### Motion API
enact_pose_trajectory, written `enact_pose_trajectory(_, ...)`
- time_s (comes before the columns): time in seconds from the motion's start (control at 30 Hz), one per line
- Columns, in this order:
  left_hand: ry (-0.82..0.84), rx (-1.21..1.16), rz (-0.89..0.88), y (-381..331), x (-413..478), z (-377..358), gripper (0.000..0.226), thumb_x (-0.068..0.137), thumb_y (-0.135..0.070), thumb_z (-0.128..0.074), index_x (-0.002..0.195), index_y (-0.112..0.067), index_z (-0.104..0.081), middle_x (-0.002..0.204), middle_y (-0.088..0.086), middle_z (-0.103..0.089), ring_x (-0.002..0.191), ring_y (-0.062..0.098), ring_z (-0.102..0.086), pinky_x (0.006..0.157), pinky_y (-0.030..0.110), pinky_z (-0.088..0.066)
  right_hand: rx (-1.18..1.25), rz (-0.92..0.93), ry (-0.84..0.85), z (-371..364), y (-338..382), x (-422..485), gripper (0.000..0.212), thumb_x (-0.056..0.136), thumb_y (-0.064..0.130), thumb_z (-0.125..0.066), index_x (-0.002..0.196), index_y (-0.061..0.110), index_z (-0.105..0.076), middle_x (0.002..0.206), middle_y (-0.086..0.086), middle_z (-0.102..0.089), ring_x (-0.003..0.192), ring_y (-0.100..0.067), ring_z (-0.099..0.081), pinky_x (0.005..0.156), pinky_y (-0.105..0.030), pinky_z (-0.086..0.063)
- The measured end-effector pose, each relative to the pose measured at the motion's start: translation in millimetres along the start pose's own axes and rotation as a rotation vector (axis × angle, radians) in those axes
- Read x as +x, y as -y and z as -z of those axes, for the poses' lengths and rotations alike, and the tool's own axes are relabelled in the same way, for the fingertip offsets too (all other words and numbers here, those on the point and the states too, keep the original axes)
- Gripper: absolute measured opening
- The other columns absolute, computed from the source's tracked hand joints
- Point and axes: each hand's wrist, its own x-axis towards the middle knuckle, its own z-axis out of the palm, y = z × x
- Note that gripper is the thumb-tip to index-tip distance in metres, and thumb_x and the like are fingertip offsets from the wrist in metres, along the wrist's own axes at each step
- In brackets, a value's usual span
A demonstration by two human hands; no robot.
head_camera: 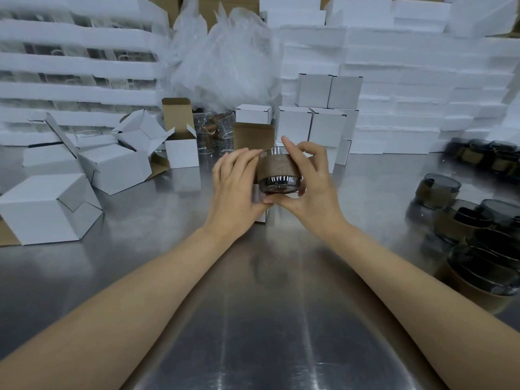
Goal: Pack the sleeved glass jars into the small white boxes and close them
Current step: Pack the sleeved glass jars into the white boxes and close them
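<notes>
Although a stack of closed small white boxes (318, 108) at centre right suggests several jars are already packed, plenty seems left: a crowd of dark sleeved jars (461, 220) waits unboxed along the right edge of the tabletop (253, 319). At frame centre one sleeved glass jar (278, 171) is held tilted above the tabletop, base toward the camera, not yet in any box. The right hand (309, 190) grips it, thumb under the base and fingers (289, 144) curled over the rim; the left hand (239, 181) cups its left side, fingers gently bent round the cardboard sleeve. Just behind the hands stands an open box (253, 136), brown lid flap raised, mostly hidden, so its contents cannot be told; it is likely this jar's destination. At centre left a second open box (181, 150) stands lid up, inside unseen, and further left lie loose-flapped boxes (42, 209), half folded.
</notes>
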Motion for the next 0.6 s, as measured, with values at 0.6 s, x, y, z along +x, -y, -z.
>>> enact_pose_trajectory(0.6, 0.049, -0.044, 0.031, -4.5, 0.6, 1.1, 0.07, 0.069, -0.044, -0.056, 0.129, -0.007, -0.053, 0.13, 0.002, -0.055, 0.129, 0.018, -0.033, 0.109, 0.032, -0.018, 0.099, -0.006, -0.039, 0.5, -2.5, -4.9, 0.082, 0.064, 0.014, -0.089, 0.132, -0.001, -0.046, 0.131, -0.004, -0.039, 0.122, -0.018, -0.047, 0.091, -0.017, -0.046)
